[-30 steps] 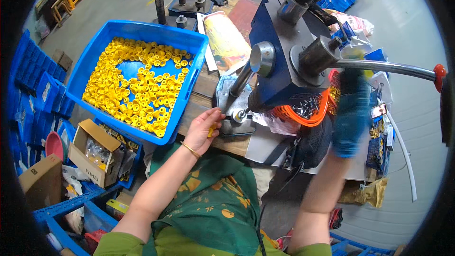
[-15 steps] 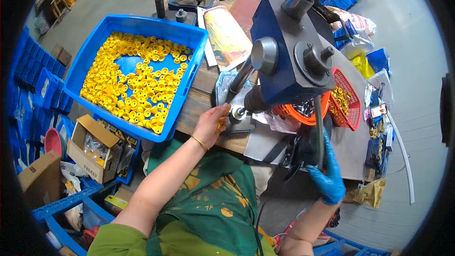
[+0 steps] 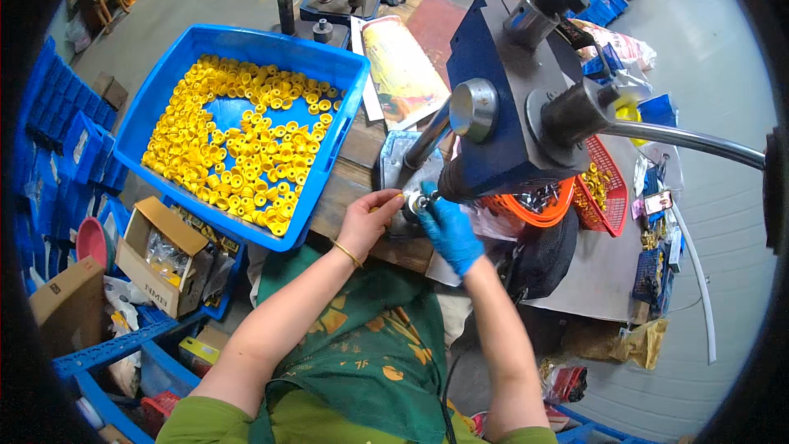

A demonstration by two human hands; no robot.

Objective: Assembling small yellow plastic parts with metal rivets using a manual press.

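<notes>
A blue hand-lever press [image 3: 514, 82] stands in front of me, its round metal die [image 3: 417, 202] low beneath the ram. My left hand [image 3: 366, 226], bare, pinches at the left of this die. A bit of yellow shows among its fingers, seemingly a small cap like those in the tray. From the right, my gloved right hand [image 3: 452, 234] reaches in, with its fingertips closed at the die; whatever they grip is hidden. The press's lever [image 3: 690, 141] sticks out to the right, free of both hands. Yellow caps [image 3: 246, 160] lie heaped in a blue tray [image 3: 352, 107] on the left.
An orange basket [image 3: 534, 212] with dark small parts and a red basket [image 3: 606, 212] with yellowish pieces stand right of the press. A second press [image 3: 339, 6] is at the back. An open cardboard box [image 3: 168, 259] sits low on the left. Printed sheets [image 3: 403, 70] lie behind the tray.
My right hand has let go of the lever and moved left to the die. The lever has swung up from hanging down to sticking out rightward. My left hand stays by the die.
</notes>
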